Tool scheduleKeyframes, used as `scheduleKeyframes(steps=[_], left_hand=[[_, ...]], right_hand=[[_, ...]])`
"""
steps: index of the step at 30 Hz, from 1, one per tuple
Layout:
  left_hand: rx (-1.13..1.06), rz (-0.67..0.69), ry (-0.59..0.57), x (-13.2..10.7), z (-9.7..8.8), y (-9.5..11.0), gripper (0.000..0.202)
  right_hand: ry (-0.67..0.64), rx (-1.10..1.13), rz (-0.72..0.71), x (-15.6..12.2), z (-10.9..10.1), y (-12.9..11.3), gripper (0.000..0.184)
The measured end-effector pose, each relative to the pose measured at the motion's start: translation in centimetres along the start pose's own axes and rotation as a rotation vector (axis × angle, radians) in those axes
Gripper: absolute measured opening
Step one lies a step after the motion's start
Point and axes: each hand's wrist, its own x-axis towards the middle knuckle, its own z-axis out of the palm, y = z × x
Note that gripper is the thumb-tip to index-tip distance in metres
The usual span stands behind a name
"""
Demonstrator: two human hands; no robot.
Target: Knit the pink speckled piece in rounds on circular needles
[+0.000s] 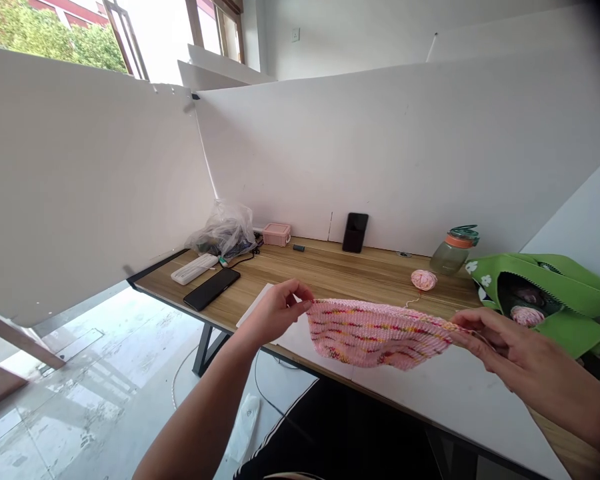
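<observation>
1. At the left of the brown wood-grain surface (305, 272) lay one long white plastic case (193, 270) and one flat black phone (212, 289).
2. Behind them sat one crumpled clear plastic bag (227, 223), its dark contents too jumbled to tell, then one small pink plastic box (277, 234), its contents hidden.
3. The left hand (286, 305) pinched the upper left corner between thumb and fingertips.
4. A second black phone (355, 232) leaned upright against the partition (300, 147).
5. One pink, multicoloured-striped knitted piece (375, 333) hung between both hands, above the surface's front edge.
6. One loose pink yarn ball (424, 280) lay near one see-through bottle with a green-and-orange lid (453, 252).
7. The right hand (497, 343), fingers nearly closed, gripped the upper right corner.
8. One green bag with white flowers (575, 283) gaped, holding a second yarn ball (527, 316) and something dark.
</observation>
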Motion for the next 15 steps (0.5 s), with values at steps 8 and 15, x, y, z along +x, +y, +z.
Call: scheduleKeyframes(steps=[8,15], left_hand=[[0.174,0.016,-0.053,-0.9,-1.8,3.5,0.02],[0.266,-0.021,-0.071,1.6,-0.7,1.9,0.018]], right_hand=[[-0.285,0.01,-0.007,-1.7,-1.2,1.9,0.041],[-0.329,0.018,-0.008,1.3,0.0,0.9,0.044]])
